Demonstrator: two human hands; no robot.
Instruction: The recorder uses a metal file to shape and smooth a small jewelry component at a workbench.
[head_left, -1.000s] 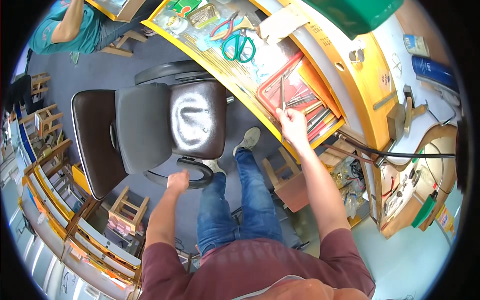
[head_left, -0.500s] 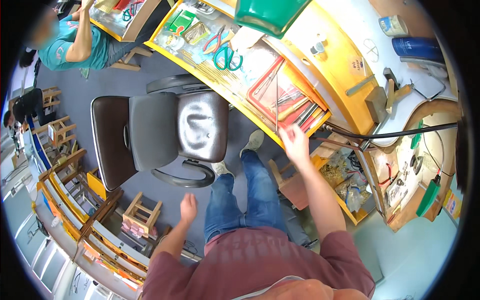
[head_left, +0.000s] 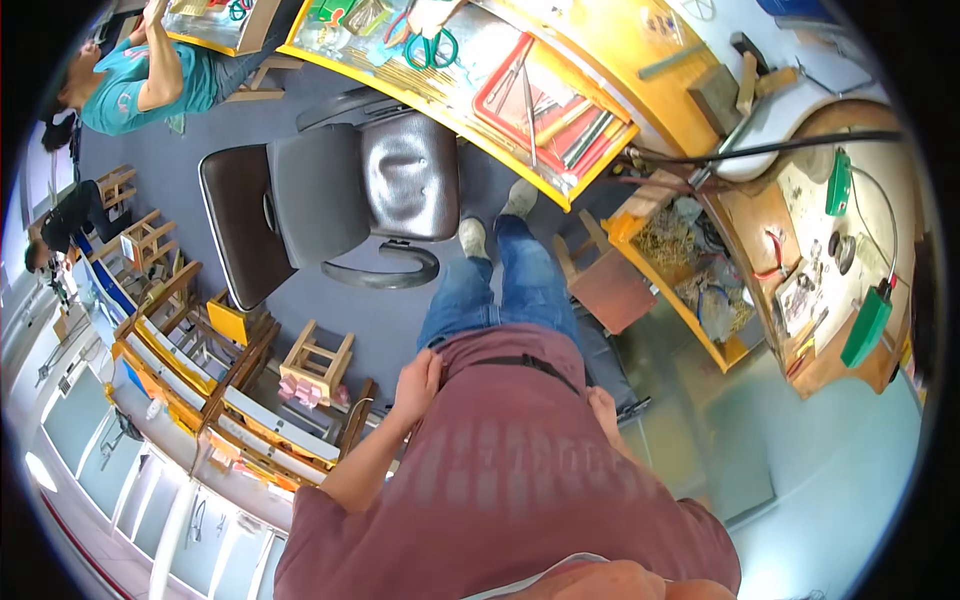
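Observation:
My left hand (head_left: 418, 385) is at the left side of my waist, fingers curled in against the maroon shirt (head_left: 540, 460). What they grip, if anything, is hidden. My right hand (head_left: 603, 408) is at the right side of my waist, fingers bent against the shirt and partly covered by it. Between the two hands a black band (head_left: 535, 367) crosses the shirt at waist height, with shirt cloth showing above and below it. Below the waist are my blue jeans (head_left: 540, 285) and light shoes (head_left: 473, 238).
A swivel chair (head_left: 315, 190) stands ahead to the left. Ahead is a yellow-edged bench drawer with a red tray (head_left: 490, 95) of tools and green-handled scissors (head_left: 432, 50). An open drawer of scraps (head_left: 665, 250) juts out at right. A person in teal (head_left: 150, 80) sits far left.
My right hand has left the edge of the tool drawer and come back to my waist. My left hand has moved in to the shirt. The black band now shows, and the view has shifted.

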